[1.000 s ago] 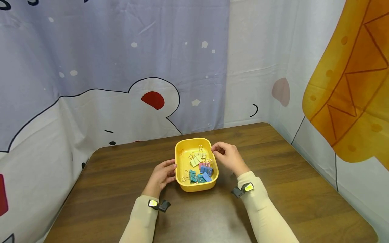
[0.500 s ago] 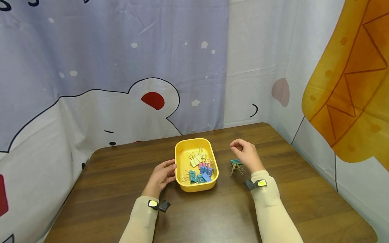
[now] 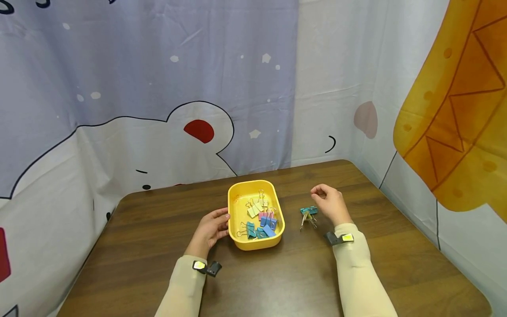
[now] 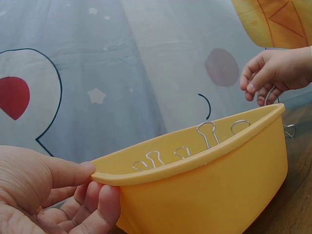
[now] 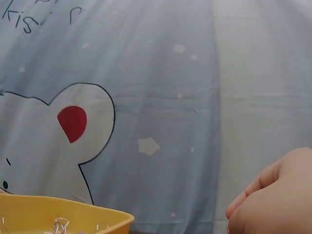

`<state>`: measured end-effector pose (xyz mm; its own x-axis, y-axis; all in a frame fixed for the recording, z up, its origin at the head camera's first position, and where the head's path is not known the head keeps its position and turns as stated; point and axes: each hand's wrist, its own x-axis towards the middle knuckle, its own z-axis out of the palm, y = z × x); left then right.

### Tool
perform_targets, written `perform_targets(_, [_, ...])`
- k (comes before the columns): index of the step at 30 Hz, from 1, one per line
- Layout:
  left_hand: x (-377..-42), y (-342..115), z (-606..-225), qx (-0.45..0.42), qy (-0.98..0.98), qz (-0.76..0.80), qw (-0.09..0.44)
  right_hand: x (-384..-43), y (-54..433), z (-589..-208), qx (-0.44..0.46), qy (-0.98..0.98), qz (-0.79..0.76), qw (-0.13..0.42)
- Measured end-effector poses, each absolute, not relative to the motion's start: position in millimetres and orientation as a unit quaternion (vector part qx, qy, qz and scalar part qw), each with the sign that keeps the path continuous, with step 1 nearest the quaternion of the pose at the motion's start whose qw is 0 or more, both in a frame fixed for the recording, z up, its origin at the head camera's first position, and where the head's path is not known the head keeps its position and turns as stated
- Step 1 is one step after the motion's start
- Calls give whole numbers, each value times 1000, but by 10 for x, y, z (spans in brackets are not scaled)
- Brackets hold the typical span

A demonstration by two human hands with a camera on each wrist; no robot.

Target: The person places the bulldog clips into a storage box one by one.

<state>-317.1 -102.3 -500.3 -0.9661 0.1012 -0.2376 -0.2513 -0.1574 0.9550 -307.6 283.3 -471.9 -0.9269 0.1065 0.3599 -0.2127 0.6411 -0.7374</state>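
A yellow plastic box stands mid-table, with several binder clips in it: pale yellow clips, a pink one, blue clips and teal clips. My left hand holds the box by its left side; in the left wrist view fingers meet the rim. To the right of the box, my right hand hovers with loosely bent fingers, and I see nothing held. Beside and below it, a teal binder clip and a gold-coloured clip are on the table.
The brown wooden table ends at a back edge close behind the box. A printed curtain hangs along the back and right sides. Each sleeve carries a black wrist strap.
My right hand has left the box's right rim and moved right, uncovering the clips on the table. My left hand and the box have stayed in place.
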Motion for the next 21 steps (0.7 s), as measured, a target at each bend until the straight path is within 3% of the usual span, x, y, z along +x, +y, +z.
perform_targets(21, [-3183, -1029, -5013, -62, 637, 759, 116, -3099, 2958, -4901, -7, -909, 398, 123])
